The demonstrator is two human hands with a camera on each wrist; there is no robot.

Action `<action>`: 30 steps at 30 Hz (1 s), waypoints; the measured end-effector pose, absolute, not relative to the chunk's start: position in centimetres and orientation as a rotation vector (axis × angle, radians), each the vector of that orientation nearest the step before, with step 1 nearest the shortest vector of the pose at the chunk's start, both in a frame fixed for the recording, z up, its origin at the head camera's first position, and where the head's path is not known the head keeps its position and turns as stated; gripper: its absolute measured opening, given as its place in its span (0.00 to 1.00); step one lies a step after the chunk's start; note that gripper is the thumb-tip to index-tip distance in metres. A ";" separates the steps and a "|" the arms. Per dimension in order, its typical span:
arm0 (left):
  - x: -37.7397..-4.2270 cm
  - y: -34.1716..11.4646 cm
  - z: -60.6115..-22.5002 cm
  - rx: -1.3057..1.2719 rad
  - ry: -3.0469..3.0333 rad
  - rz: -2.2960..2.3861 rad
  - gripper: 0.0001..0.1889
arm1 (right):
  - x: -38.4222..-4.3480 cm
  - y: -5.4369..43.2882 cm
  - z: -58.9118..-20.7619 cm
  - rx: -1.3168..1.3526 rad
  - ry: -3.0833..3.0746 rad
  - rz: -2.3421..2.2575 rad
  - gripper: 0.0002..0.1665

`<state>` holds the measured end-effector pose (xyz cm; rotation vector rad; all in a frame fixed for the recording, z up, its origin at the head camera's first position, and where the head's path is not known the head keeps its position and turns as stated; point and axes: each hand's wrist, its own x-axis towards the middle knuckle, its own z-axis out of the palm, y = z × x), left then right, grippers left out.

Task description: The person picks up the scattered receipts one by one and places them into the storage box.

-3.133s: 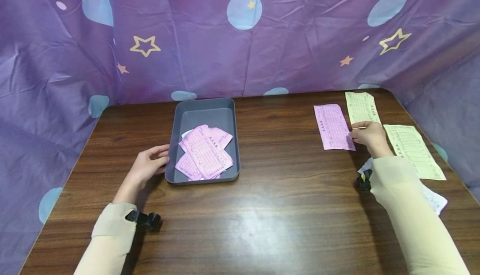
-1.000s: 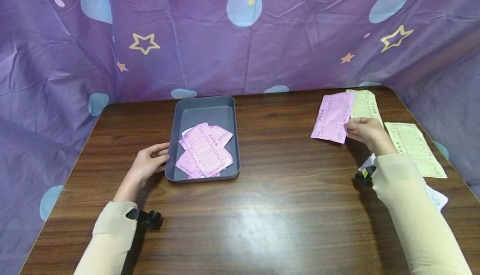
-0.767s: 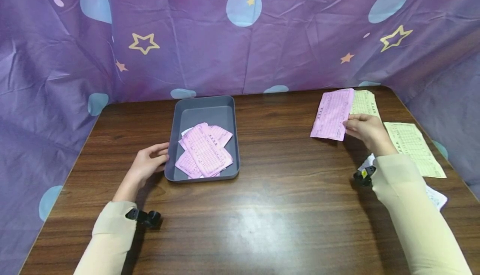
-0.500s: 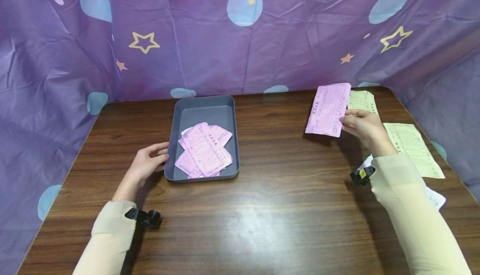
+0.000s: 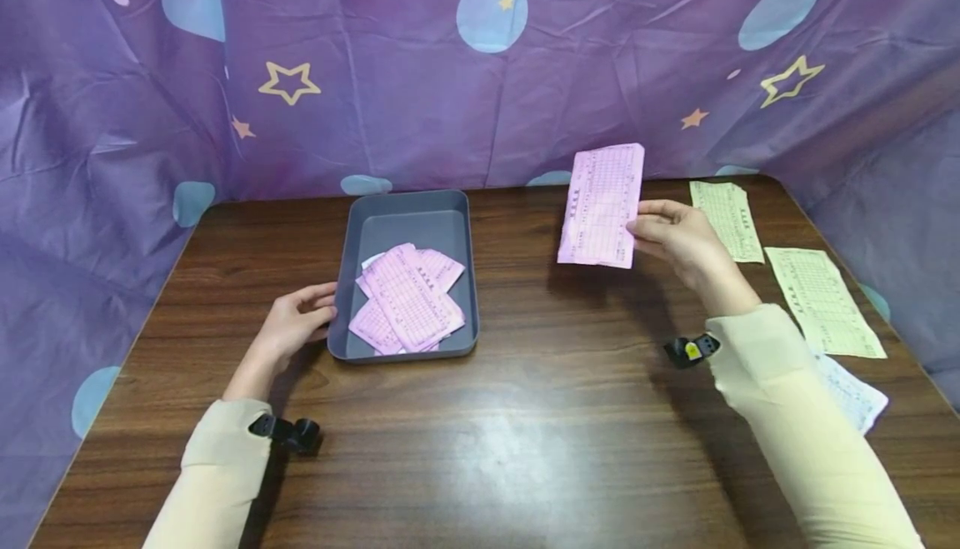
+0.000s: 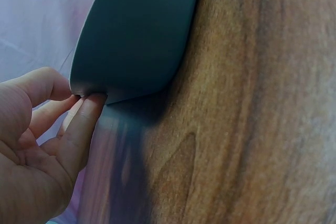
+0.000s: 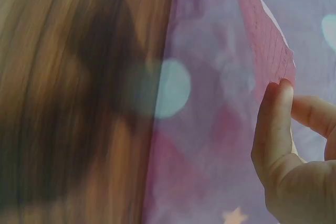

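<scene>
Count the clock from the middle of the table [image 5: 420, 457], with twelve straight ahead of the person. Nearest, at four o'clock, a white paper [image 5: 851, 399] lies partly behind the right sleeve [image 5: 795, 399]. At nine, the left hand [image 5: 288, 328] rests relaxed fingertips against the outer left wall of the grey tray [image 5: 412, 228]; soft contact should be enough, as a strong push might slide it. In the tray, at ten, pink sheets [image 5: 416, 307] lie crossed. At three is a near green sheet [image 5: 825, 303]. At two, the right hand [image 5: 686, 241] pinches the lifted pink sheet [image 5: 600, 207] by its right edge; the paper, at one, hangs tilted above the table. It probably bends easily, so a light but sure pinch and slow movement are best. Farther, at two, lies another green sheet [image 5: 727, 220].
</scene>
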<state>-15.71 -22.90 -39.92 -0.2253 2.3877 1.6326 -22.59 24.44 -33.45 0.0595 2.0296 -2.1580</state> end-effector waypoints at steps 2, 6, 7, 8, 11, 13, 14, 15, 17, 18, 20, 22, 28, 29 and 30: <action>-15.7 -22.9 -39.9 -0.228 2.389 1.626 0.26 | -22.4 23.3 -33.1 0.046 2.053 -2.132 0.11; -15.8 -22.9 -39.9 -0.238 2.395 1.610 0.26 | -22.2 21.0 -32.6 0.015 2.084 -2.075 0.12; -15.8 -22.9 -39.9 -0.240 2.396 1.608 0.26 | -22.2 20.4 -32.6 0.005 2.085 -2.066 0.12; -15.8 -22.9 -40.0 -0.242 2.396 1.607 0.26 | -22.1 19.8 -32.5 -0.004 2.081 -2.058 0.12; -15.8 -22.9 -39.9 -0.247 2.397 1.595 0.26 | -22.1 18.1 -32.4 -0.029 2.097 -2.019 0.14; -15.8 -22.9 -39.9 -0.251 2.403 1.582 0.26 | -22.1 16.9 -32.4 -0.035 2.107 -1.990 0.15; -15.8 -22.9 -39.9 -0.251 2.404 1.580 0.26 | -22.1 16.3 -32.5 -0.037 2.113 -1.976 0.17; -15.8 -22.9 -39.9 -0.249 2.406 1.579 0.26 | -22.1 15.7 -32.6 -0.039 2.120 -1.959 0.18; -15.9 -23.0 -40.0 -0.248 2.405 1.588 0.26 | -22.2 14.6 -33.0 -0.041 2.116 -1.937 0.20; -15.9 -23.0 -40.0 -0.251 2.407 1.585 0.26 | -22.2 14.0 -33.2 -0.043 2.110 -1.928 0.21; -15.9 -22.9 -40.0 -0.256 2.407 1.587 0.26 | -22.1 12.9 -33.6 -0.046 2.101 -1.909 0.23; -15.9 -22.9 -40.0 -0.265 2.411 1.577 0.26 | -21.9 11.8 -34.0 -0.055 2.097 -1.889 0.24; -15.9 -22.9 -40.0 -0.270 2.414 1.576 0.26 | -21.1 9.0 -35.3 -0.070 2.079 -1.858 0.24; -15.9 -22.9 -40.0 -0.269 2.416 1.575 0.26 | -21.0 8.6 -35.5 -0.072 2.074 -1.855 0.24; -15.8 -22.8 -40.0 -0.269 2.417 1.575 0.26 | -20.9 8.2 -35.7 -0.076 2.076 -1.847 0.24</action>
